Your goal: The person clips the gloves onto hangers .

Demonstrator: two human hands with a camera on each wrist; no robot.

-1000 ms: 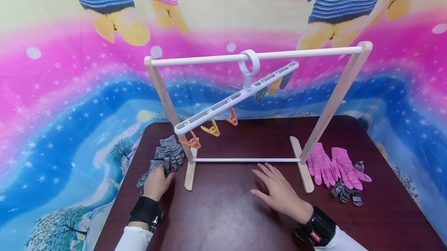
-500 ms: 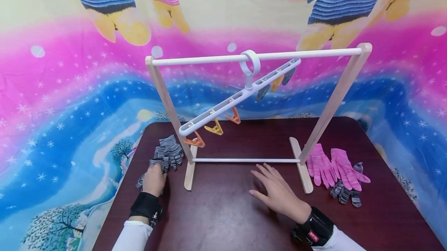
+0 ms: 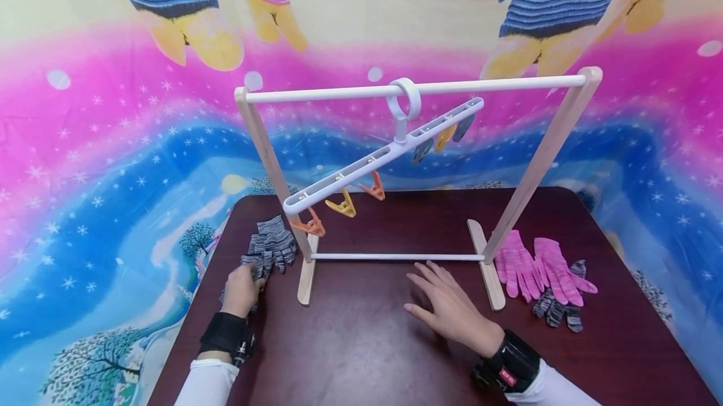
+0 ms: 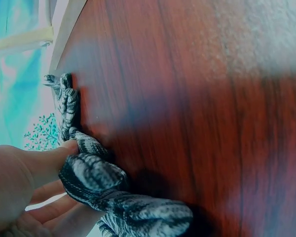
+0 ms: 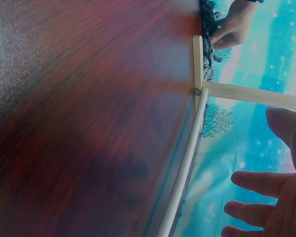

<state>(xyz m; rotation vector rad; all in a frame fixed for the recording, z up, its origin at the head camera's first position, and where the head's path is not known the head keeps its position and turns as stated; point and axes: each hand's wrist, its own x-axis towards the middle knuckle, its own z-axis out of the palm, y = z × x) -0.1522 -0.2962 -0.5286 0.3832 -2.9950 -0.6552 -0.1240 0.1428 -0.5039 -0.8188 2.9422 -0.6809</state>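
Observation:
At the table's left side, my left hand [image 3: 241,290] pinches a black-and-grey knit glove [image 4: 133,207] between thumb and curled fingers. In the head view that glove is mostly hidden under the hand. Just beyond it lies another black-and-grey glove [image 3: 275,240]. My right hand [image 3: 452,309] hovers palm down with fingers spread, near the lower bar of the drying rack [image 3: 395,257], holding nothing. From the rack's top bar hangs a white clip hanger [image 3: 361,170], slanting down to the left. Orange, yellow and grey-blue clips, such as this yellow clip [image 3: 343,205], dangle from it.
Two pink gloves [image 3: 519,268] lie right of the rack, over a black-and-grey glove [image 3: 556,312] that is partly covered. The rack's wooden feet [image 3: 307,277] stand on the dark red table [image 3: 361,343]. A printed cloth [image 3: 113,161] hangs behind.
My left hand has closed its fingers on the near grey glove and shifted slightly left toward me. The hanger swings a little. My right hand is nearly still.

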